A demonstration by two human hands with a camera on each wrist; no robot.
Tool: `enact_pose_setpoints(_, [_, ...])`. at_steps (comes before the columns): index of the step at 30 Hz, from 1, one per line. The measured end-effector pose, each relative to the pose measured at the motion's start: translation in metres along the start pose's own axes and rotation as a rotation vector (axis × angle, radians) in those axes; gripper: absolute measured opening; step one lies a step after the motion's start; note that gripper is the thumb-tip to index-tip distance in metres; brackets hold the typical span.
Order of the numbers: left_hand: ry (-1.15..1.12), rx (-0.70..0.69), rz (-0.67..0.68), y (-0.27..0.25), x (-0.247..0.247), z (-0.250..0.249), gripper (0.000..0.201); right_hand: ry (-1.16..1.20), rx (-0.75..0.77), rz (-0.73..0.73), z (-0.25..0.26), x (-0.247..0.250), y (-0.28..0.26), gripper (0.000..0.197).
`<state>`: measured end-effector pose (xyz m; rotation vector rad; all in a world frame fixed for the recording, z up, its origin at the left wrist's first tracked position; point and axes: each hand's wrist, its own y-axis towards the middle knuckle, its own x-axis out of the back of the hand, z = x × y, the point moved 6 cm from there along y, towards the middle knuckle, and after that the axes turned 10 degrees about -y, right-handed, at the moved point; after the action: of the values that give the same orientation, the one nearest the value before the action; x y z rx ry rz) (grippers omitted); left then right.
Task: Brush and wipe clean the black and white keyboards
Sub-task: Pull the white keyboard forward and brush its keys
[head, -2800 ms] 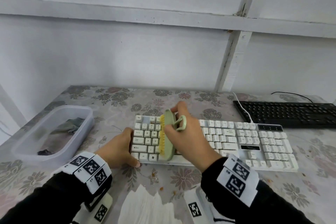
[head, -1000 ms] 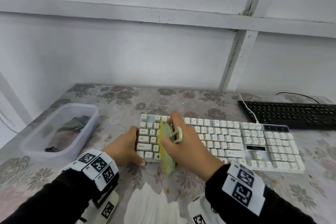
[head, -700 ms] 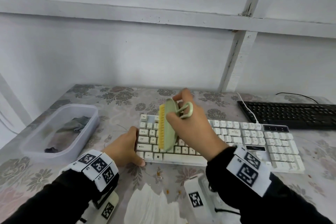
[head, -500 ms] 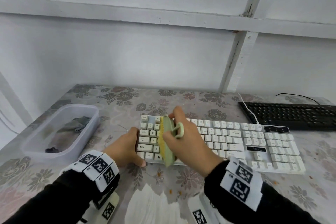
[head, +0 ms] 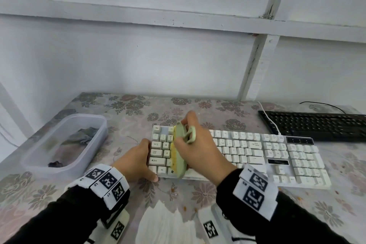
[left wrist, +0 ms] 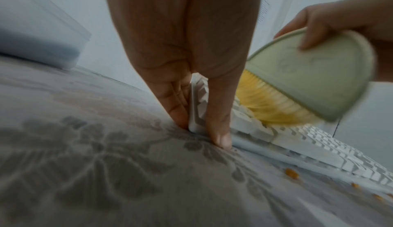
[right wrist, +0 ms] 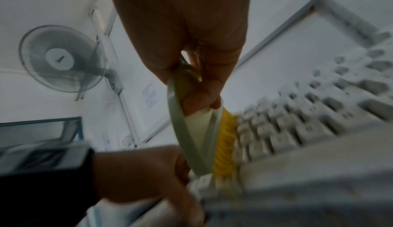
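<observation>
The white keyboard (head: 247, 154) lies across the middle of the flowered table, and the black keyboard (head: 316, 125) sits behind it at the right. My right hand (head: 198, 150) grips a pale green brush (head: 179, 156) by its loop handle. Its yellow bristles press on the left key columns (left wrist: 255, 123). My left hand (head: 136, 162) holds the white keyboard's near left corner, with its fingers (left wrist: 170, 96) on the left edge and the thumb (left wrist: 219, 121) on the front edge. The right wrist view is blurred but shows the brush (right wrist: 191, 129) against the keys (right wrist: 297, 121).
A clear plastic tub (head: 65, 144) holding a grey cloth stands on the table at the left. White tissue paper (head: 164, 226) lies at the near edge between my arms. Orange crumbs (left wrist: 291, 173) dot the tablecloth in front of the keyboard. A white wall closes off the back.
The brush swept to the keyboard's near edge, lifted clear, then came down again on the left keys. My left hand has stayed on the corner.
</observation>
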<state>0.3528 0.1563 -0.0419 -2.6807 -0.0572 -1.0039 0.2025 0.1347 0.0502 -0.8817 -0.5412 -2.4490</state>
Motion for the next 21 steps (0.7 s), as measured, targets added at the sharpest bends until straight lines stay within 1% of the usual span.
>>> enact_pose_setpoints(3, [0.014, 0.004, -0.006, 0.0, 0.0, 0.0, 0.078, 0.002, 0.016, 0.108, 0.0, -0.013, -0.023, 0.016])
enact_pose_setpoints(6, [0.02, -0.005, -0.005, 0.0, 0.0, 0.0, 0.078, 0.011, 0.017, 0.213, 0.004, -0.014, -0.038, 0.014])
enact_pose_setpoints(8, [0.013, -0.001, -0.005, 0.0, 0.0, 0.0, 0.077, 0.016, 0.011, 0.183, 0.009, -0.002, -0.035, 0.015])
enact_pose_setpoints(11, [0.015, 0.009, 0.001, 0.001, 0.0, 0.0, 0.079, 0.103, -0.008, -0.008, 0.014, 0.022, -0.015, 0.017])
enact_pose_setpoints(13, [0.019, 0.015, -0.004, 0.0, 0.0, 0.0, 0.079, 0.095, 0.007, -0.123, 0.015, 0.031, 0.001, 0.018])
enact_pose_setpoints(14, [0.021, 0.014, -0.004, 0.0, 0.0, 0.0, 0.079, 0.076, 0.016, -0.153, 0.014, 0.029, 0.007, 0.019])
enact_pose_setpoints(16, [0.027, 0.006, -0.005, 0.0, 0.001, -0.001, 0.08, 0.046, 0.017, -0.14, 0.011, 0.017, 0.013, 0.02])
enact_pose_setpoints(21, [0.04, 0.001, -0.004, 0.0, 0.0, 0.0, 0.08, 0.042, 0.024, 0.008, -0.003, -0.022, -0.009, 0.02])
